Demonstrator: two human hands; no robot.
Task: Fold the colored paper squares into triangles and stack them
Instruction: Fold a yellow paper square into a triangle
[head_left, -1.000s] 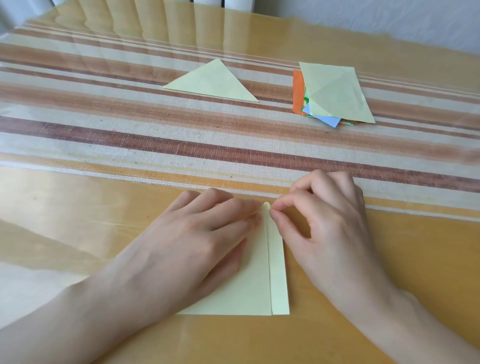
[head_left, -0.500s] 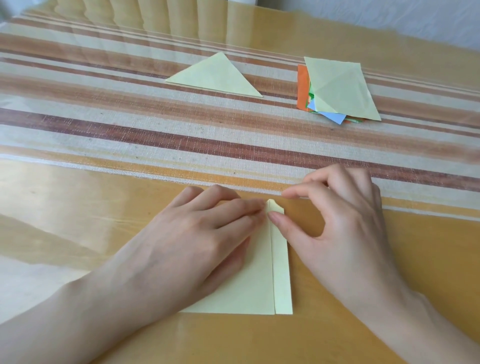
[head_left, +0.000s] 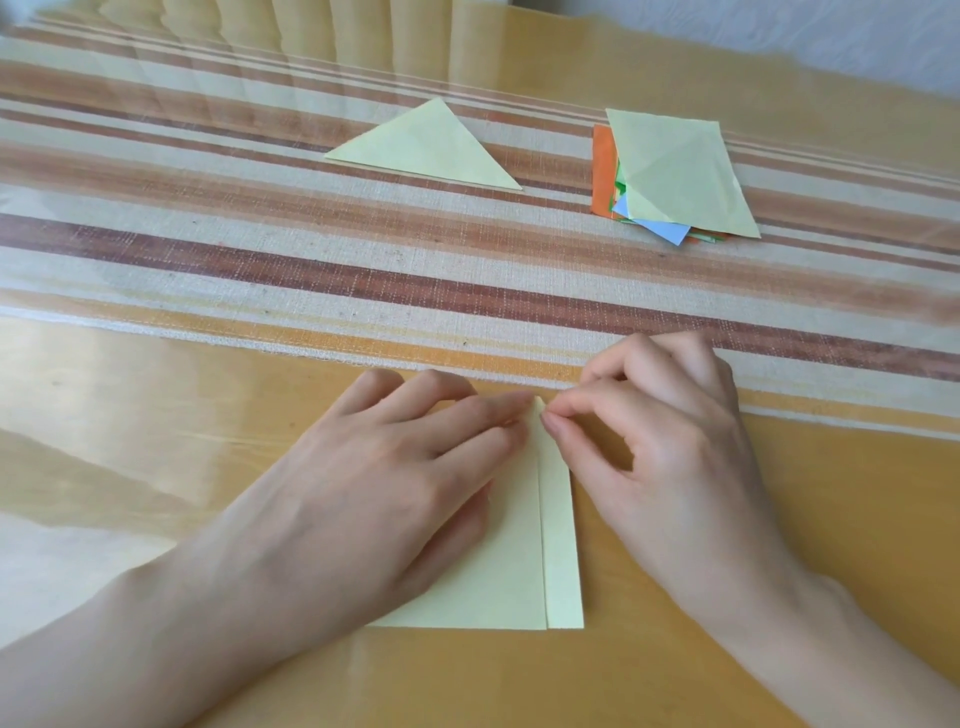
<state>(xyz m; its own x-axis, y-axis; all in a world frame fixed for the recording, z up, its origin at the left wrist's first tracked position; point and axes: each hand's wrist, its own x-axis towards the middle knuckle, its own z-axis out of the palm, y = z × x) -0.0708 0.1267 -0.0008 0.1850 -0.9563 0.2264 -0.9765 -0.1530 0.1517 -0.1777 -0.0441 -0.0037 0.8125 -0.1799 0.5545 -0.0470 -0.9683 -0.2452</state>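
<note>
At the near edge of the glossy tan tabletop (head_left: 810, 530), the pale yellow paper sheet being folded (head_left: 509, 582) lies flat. The left hand (head_left: 395, 478) rests on it with straight fingers, likely pinning the layers so they cannot slide. The right hand (head_left: 670, 447) pinches the sheet's top corner between thumb and forefinger, apparently to line up the tips before creasing. Farther off on the striped woven cloth (head_left: 311, 270), a finished pale yellow paper triangle (head_left: 426, 148) starts the stack, well apart from the loose pile of unfolded coloured squares (head_left: 675, 171) to its right.
</note>
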